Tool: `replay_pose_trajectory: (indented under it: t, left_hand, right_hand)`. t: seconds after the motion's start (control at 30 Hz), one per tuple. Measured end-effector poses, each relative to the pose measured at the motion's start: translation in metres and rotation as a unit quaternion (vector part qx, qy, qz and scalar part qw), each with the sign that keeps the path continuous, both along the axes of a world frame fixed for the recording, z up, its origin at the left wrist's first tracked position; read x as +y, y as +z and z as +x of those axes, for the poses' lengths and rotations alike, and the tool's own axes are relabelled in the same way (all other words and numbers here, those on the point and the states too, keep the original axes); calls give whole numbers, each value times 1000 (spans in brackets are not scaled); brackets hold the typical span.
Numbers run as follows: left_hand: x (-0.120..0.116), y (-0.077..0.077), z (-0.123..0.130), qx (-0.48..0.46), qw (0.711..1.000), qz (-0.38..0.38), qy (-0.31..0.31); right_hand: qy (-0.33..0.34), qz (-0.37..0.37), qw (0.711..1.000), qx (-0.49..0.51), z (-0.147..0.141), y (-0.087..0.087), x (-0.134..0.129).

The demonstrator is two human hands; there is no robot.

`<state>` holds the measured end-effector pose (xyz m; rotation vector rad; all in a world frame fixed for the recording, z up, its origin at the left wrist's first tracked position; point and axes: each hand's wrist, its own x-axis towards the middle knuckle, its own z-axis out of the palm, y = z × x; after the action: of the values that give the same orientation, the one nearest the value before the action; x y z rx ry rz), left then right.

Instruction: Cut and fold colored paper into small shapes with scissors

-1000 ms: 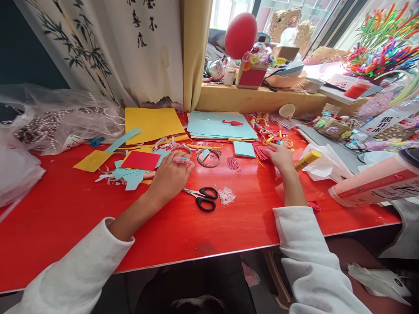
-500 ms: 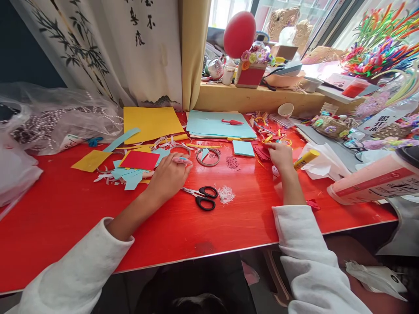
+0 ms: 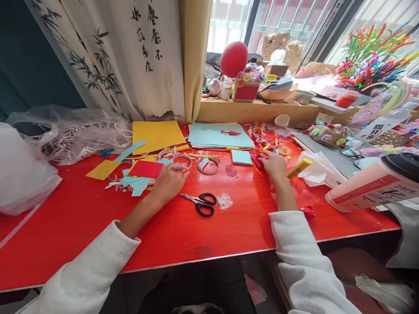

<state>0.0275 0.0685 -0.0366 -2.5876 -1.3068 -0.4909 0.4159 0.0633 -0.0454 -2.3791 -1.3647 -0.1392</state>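
My left hand [image 3: 169, 179] is closed beside the tape ring at centre left, with a small pinkish piece showing at its fingers; exactly what it grips is too small to tell. Black-handled scissors [image 3: 203, 204] lie just to its right, next to a pile of white shreds [image 3: 224, 201]. At the right, my right hand [image 3: 273, 165] has its fingertips on a stack of red paper pieces [image 3: 258, 160], beside a light blue square stack [image 3: 241, 157]. Its fingers are bent together, partly hidden. Another tape ring [image 3: 208, 165] lies between the hands.
Yellow sheets [image 3: 159, 136] and light blue sheets [image 3: 220, 135] lie at the back. A red square [image 3: 145, 168] tops paper scraps at left. A glue stick [image 3: 299, 168], white tissue [image 3: 319, 169] and large cup [image 3: 373, 185] stand or lie at right. Plastic bags [image 3: 26, 168] are far left.
The view has tilted up slightly, so the table sits lower. My right hand has shifted a little left, onto the red paper pieces. My left hand stays near the tape ring.
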Motion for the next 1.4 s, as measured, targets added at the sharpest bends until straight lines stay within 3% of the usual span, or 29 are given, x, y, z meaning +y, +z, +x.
replay_pose_trajectory:
  t: [0.13,0.3,0.53,0.73,0.87,1.07,1.27,1.4]
  left_hand:
    - [4,0,-2,-24,1000,10,-3]
    - [5,1,-5,-22,999,46,7]
    - [2,12,-5,-39,992,120,4]
    - [2,15,-8,-21,981,193,3]
    - [6,19,-8,-38,970,235,53]
    - [13,18,-6,-79,956,253,123]
    - [16,14,-17,-100,953,257,126]
    - [6,20,-18,-101,959,254,74]
  right_hand:
    - [40,-14,999,9,0,-3,-1]
    - [70,43,996,-26,-6,1,1]
    - [240,67,967,-57,-26,-9,15]
    - [306,78,946,-77,-42,-19,16]
    - [314,128,937,-85,-52,-9,15]
    - [232,183,949,-107,-87,7,9]
    - [323,161,919,-158,-125,7,-1]
    - [421,136,879,-179,-147,16,-2]
